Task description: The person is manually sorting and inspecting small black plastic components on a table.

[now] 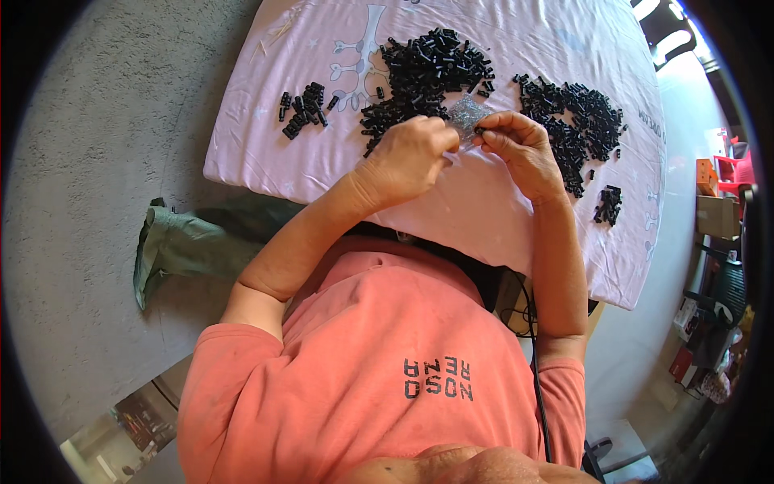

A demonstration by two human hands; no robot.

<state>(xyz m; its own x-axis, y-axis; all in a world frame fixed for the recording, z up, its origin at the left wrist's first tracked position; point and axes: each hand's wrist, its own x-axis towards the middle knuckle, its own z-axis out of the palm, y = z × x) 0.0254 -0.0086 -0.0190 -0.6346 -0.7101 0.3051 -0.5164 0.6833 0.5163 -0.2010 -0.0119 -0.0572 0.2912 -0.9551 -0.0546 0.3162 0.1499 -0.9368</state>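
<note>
My left hand (409,158) is closed with the fingertips pinched together; what they hold, if anything, is hidden. Beside it, my right hand (522,150) pinches a small black plastic part (480,130) between thumb and fingers. Just beyond the two hands lies a clear, glittering heap or bag of tiny silvery pieces (468,113), too fine to make out singly. A large pile of short black cylindrical parts (435,64) spreads behind my left hand. Another black pile (576,121) lies to the right of my right hand.
Small separate groups of black parts sit at the left (305,109) and right (609,206) of the pink cloth-covered table (274,153). Thin pale sticks (278,36) lie at the far left. Green fabric (185,246) hangs below the left edge. Boxes (716,216) stand right.
</note>
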